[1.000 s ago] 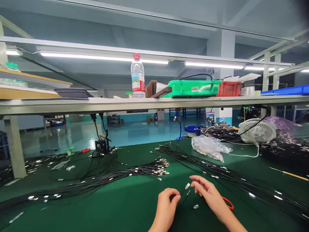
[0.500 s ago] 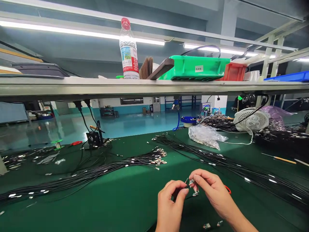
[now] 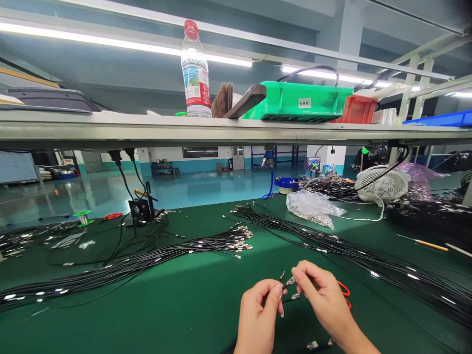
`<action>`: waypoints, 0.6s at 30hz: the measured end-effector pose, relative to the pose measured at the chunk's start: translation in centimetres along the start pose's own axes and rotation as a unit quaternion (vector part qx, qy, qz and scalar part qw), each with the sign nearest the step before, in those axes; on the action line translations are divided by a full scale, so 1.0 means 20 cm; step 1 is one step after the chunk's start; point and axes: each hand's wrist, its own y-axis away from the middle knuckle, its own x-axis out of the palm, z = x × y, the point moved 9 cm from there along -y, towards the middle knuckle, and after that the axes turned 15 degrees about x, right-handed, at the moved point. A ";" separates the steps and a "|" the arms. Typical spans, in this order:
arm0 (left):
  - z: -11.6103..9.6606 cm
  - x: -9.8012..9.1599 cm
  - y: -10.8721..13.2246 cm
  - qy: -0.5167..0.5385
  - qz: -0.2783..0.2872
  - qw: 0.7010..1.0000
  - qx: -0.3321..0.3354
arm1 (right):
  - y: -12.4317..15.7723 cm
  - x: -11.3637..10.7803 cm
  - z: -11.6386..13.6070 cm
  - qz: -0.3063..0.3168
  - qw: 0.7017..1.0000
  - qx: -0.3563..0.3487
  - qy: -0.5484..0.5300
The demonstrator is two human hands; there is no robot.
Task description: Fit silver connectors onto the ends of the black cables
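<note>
We enter: left hand, grip pinched on a thin black cable; right hand, grip pinching its small metal connector; one red loop just beside, on the green surface.

A: What sort of place is this?

B: A cable-assembly workshop; a long green-matted workbench carries bundles of black cables tipped with metal connectors.

A: Anything else that shows it?

B: A green plastic parts bin sits on the metal overhead shelf; fluorescent tubes light a wide, glossy teal factory floor.
</note>
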 end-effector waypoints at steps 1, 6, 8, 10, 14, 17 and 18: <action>0.02 0.01 0.00 0.021 0.007 1.000 -0.020 | 0.00 0.00 0.00 -0.001 1.000 0.003 0.000; 0.08 0.05 0.02 0.111 0.019 0.990 -0.082 | 0.00 0.03 -0.02 0.004 1.000 0.016 -0.018; 0.08 0.05 0.02 0.128 0.020 0.987 -0.091 | 0.00 0.03 -0.02 0.004 0.999 0.022 -0.025; 0.07 0.06 0.01 0.140 0.026 0.986 -0.086 | 0.00 0.04 -0.02 0.004 0.999 0.024 -0.028; 0.02 0.07 -0.01 0.138 0.033 0.987 -0.070 | 0.01 0.05 -0.02 0.008 0.999 0.019 -0.025; 0.00 0.06 -0.01 0.106 0.021 0.992 -0.058 | 0.02 0.05 -0.03 0.009 1.000 0.018 -0.013; -0.01 0.05 -0.01 0.096 0.014 0.994 -0.048 | 0.01 0.05 -0.03 0.011 1.000 0.021 -0.007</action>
